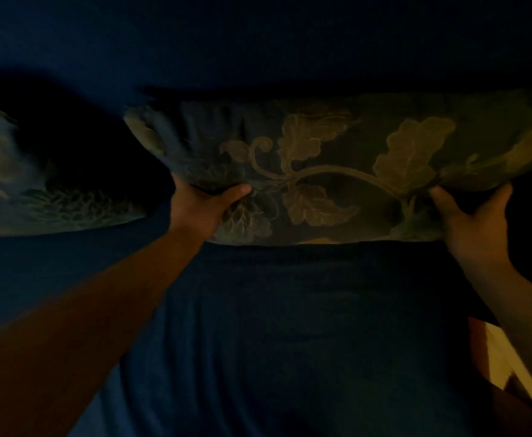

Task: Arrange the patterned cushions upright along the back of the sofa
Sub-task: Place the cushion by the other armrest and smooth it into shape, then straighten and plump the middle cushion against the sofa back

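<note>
Cushion (337,159) with a leaf-and-vine pattern stands against the sofa back (258,42), its lower edge on the dark blue seat (290,326). Left hand (201,206) is clamped on its lower left edge, right hand (472,222) on its lower right edge. Second patterned cushion (38,184) lies to the left, apart. Lighting dim; no labels or writing legible.
</note>
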